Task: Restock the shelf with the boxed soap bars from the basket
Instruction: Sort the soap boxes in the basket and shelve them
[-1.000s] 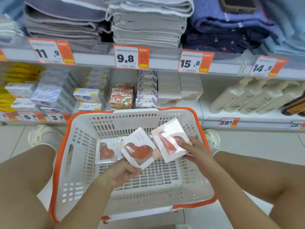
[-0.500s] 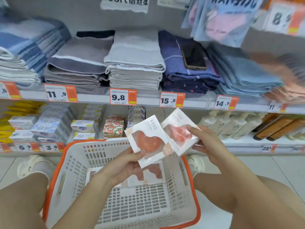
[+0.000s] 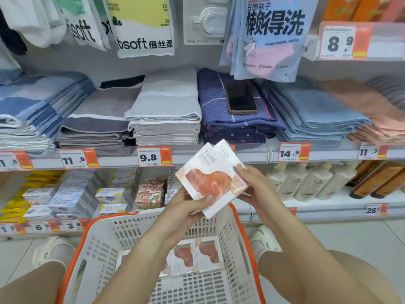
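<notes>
White cartons printed with a coral heart sit stacked in the person's hands at the centre of the frame: the front soap box point(image 3: 211, 183) overlaps a second soap box point(image 3: 225, 153) behind it. The left hand point(image 3: 186, 207) grips the lower edge of the front one, thumb curled across its face, while the fingers point(image 3: 242, 172) of the right hand point(image 3: 260, 189) curl round the right-hand edges of both, pinching them together. Below, at the bottom centre, more boxed soap bars point(image 3: 195, 256) lie flat in the white basket point(image 3: 98, 249) with its orange rim. The soap shelf point(image 3: 328, 201) runs across the middle of the frame, just behind the raised boxes.

My worry is the pairing. Two slick cartons held edge to edge could slide apart as they go forward, and the back one might slip down to the floor or into the basket. The shelf gap under the towel shelf looks low, so a tilted box could catch the price rail point(image 3: 153, 159). Reaching in could also nudge the floral boxes point(image 3: 150, 193) standing left of centre.
</notes>
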